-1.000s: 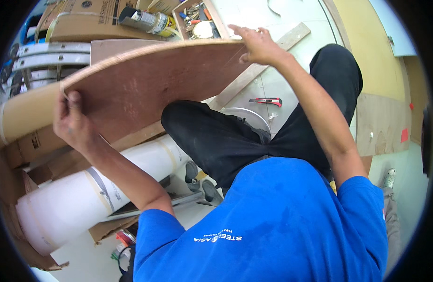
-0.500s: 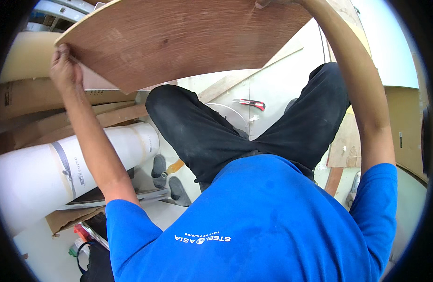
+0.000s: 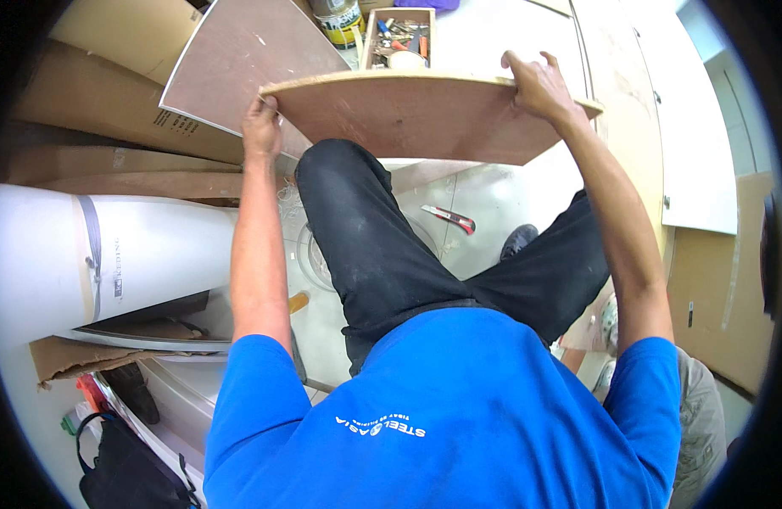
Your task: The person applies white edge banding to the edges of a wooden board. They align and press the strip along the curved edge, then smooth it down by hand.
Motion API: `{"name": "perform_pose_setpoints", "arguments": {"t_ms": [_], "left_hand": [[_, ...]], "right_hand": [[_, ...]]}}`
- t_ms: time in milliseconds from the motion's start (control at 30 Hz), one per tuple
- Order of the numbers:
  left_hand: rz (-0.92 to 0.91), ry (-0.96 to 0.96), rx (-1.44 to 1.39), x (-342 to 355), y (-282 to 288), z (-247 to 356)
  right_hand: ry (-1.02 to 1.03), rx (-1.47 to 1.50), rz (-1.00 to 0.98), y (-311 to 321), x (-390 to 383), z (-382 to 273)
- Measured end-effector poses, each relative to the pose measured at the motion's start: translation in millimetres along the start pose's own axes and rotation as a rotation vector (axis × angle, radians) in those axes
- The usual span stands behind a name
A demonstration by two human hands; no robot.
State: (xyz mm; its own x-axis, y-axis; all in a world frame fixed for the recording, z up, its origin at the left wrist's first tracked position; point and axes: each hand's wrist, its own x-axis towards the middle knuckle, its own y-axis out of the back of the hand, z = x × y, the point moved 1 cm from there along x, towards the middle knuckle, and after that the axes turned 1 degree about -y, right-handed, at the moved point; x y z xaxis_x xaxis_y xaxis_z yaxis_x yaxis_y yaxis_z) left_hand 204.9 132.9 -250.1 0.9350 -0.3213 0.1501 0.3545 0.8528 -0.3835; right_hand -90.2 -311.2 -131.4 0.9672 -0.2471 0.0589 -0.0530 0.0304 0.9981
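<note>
Both hands (image 3: pixel 262 127) (image 3: pixel 537 83) grip plywood panel (image 3: pixel 416 119)

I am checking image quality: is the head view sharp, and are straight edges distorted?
Head view: sharp, evenly lit; plywood panel, left hand and right hand show no blur; fisheye bends the panel's edge and white roll; corners are black.
</note>
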Motion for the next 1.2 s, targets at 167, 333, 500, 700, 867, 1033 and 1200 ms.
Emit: {"name": "perform_pose_setpoints", "arguments": {"t_ms": [167,333,500,700,867,1033,1200], "left_hand": [[0.032,-0.002,-0.034,-19,14,-32],[0.094,0.053,-0.048,-22,17,-40],[0.098,0.028,0.123,-27,12,-28],[0.188,-0.029,0.342,-42,-5,-20],[0.189,0.003,0.290,-47,-7,-21],[0.186,0.001,0.397,-50,-9,-10],[0.153,-0.096,0.419,-59,-19,7]], "right_hand": [[-0.007,-0.011,-0.011,-5,-6,-17],[0.002,0.041,-0.030,-7,-5,-21],[-0.005,0.070,-0.069,-14,-8,-17],[-0.032,0.074,-0.032,-17,-29,-14],[-0.100,0.129,0.006,-14,-51,-11],[-0.170,0.143,0.124,-14,-81,10],[-0.311,0.198,0.287,-23,-111,66]]}}
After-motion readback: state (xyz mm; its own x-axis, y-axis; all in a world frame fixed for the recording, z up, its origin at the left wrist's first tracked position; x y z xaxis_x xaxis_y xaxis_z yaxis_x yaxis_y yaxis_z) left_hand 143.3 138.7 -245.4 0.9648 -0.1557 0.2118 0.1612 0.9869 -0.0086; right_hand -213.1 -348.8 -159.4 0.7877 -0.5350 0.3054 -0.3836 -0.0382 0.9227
